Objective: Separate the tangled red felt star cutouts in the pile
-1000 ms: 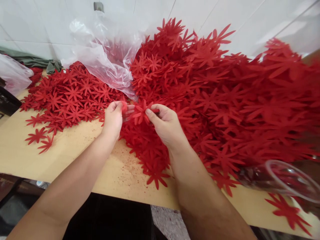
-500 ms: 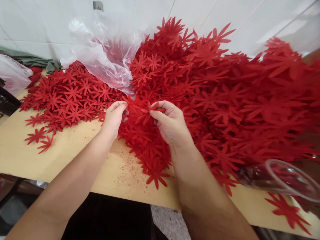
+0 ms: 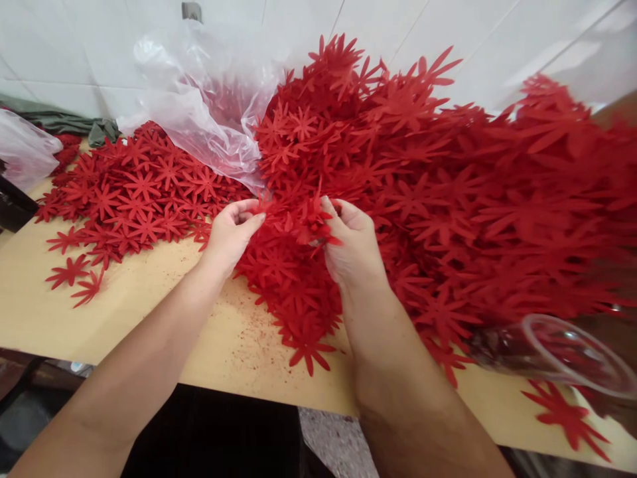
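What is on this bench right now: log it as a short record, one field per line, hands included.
left hand: fingers at the edge of a bunch of red flower cutouts
right hand: pinching the same bunch from the other side
big pile: red cutouts heaped against the tiled wall
flat spread: cutouts lying left of the hands
plastic bag: clear, crumpled, between spread and pile
table: pale wood, red dust

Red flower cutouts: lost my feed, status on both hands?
Left hand and right hand pinching a clump of red flower cutouts at the pile's edge. Clear plastic bag behind, apart from hands.
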Tool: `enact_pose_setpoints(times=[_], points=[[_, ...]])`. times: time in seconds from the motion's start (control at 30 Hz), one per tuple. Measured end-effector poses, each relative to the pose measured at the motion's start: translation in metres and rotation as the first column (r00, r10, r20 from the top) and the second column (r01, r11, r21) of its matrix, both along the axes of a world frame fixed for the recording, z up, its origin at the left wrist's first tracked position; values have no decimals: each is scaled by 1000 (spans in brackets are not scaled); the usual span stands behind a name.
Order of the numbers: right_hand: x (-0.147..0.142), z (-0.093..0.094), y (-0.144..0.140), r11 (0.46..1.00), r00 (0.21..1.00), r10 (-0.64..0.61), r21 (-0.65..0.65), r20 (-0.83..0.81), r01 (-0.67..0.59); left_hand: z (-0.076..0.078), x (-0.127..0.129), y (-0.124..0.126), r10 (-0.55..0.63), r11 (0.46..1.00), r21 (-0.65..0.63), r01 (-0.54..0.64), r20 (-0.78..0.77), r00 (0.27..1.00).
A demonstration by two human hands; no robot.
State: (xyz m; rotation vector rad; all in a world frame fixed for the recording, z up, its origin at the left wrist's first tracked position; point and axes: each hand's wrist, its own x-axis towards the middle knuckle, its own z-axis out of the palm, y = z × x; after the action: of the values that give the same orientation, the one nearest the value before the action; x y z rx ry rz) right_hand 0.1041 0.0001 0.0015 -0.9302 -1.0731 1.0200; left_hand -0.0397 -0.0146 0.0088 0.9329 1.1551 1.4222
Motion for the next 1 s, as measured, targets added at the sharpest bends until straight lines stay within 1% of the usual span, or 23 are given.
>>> enact_pose_setpoints(times=[0.07,0.17,0.23,0.3,0.37,0.47,0.57,0.63,0.73,0.77,0.83,0.93,1.0], points=[[0,-2,1,999,1000,-5,37,16,5,0,0,0,-29,1000,11,29,-8,1000],[-1,-3,1,999,1000,-4,39,3,4,0,1,-1,5,998,69,-4,-14,1000],[-2,-4,1,999,999,32,10,-20,-32,0,2,-1,30,998,55,-30,8,1000],[-2,-4,0,996,995,90,-7,-29,-91,0,2,0,26,1000,10,-26,17,1000],[-2,-5,0,993,993,115,-9,-29,-116,-2,1,2,17,1000,22,-16,-7,1000],[-2,-6,1,998,998,57,-8,-39,-57,-5,0,3,1,996,91,6,-79,997],[-2,-7,2,1000,999,-8,-3,-38,8,-5,-2,2,-21,995,98,37,-156,988],[-2,-6,3,998,998,-57,22,-17,57,-4,-3,1,-5,994,109,30,-222,975],[-2,-4,2,992,993,-118,55,3,117,-5,-3,2,51,991,133,-9,-314,948],[-2,-3,2,990,992,-125,60,-4,125,-6,-3,3,59,991,134,-18,-306,950],[-3,-2,1,992,994,-108,62,-36,110,-9,-2,5,31,992,124,-3,-230,973],[-5,0,-2,1000,997,14,27,-73,-12,-11,0,6,-44,992,116,56,-108,993],[-6,1,-4,995,993,102,12,-65,-101,-11,2,5,-53,992,108,61,-77,996]])
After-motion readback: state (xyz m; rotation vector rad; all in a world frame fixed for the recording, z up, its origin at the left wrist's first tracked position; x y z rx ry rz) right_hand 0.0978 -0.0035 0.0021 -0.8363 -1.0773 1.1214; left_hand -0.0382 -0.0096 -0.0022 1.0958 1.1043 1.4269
